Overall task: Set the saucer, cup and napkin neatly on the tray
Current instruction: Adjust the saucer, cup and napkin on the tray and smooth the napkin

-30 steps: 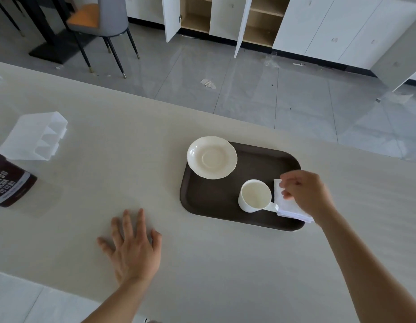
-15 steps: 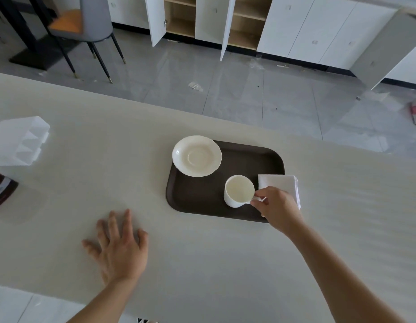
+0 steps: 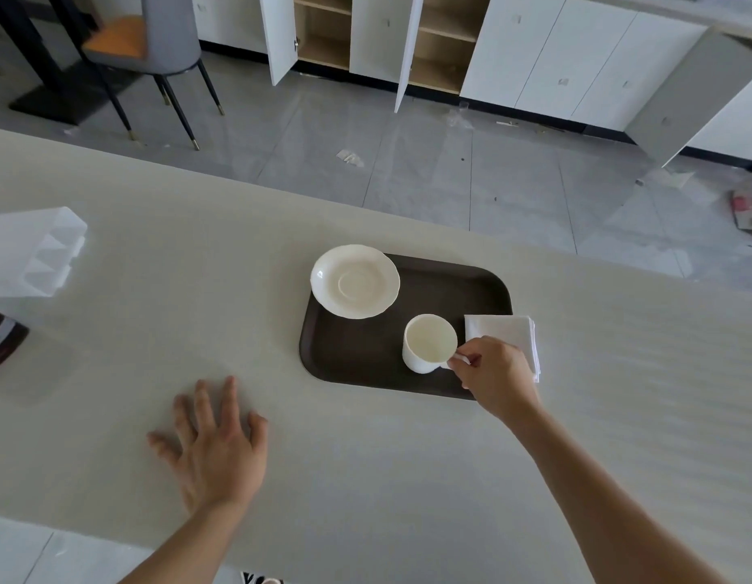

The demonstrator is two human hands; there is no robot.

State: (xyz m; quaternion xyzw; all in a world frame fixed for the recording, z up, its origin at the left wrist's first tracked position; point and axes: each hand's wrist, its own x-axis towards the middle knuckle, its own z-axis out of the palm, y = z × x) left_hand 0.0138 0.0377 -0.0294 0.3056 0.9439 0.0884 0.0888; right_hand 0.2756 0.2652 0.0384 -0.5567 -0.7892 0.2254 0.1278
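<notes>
A dark brown tray (image 3: 365, 356) lies on the pale table. On its far left corner rests a cream saucer (image 3: 354, 281), slightly overhanging the rim. The white cup (image 3: 429, 342) stands upright on the tray's right part, and my right hand (image 3: 494, 375) pinches its handle. A folded white napkin (image 3: 506, 335) lies across the tray's right edge, partly on the table and partly hidden by that hand. My left hand (image 3: 212, 444) rests flat on the table, fingers spread, well left of the tray.
A clear plastic organiser (image 3: 31, 252) and a dark brown packet (image 3: 1, 343) sit at the table's left edge. Beyond the far table edge are grey floor tiles, a chair (image 3: 155, 40) and open white cabinets (image 3: 408, 40).
My right hand left the napkin and took the cup's handle. The napkin now lies uncovered at the tray's right edge. My left hand stayed put.
</notes>
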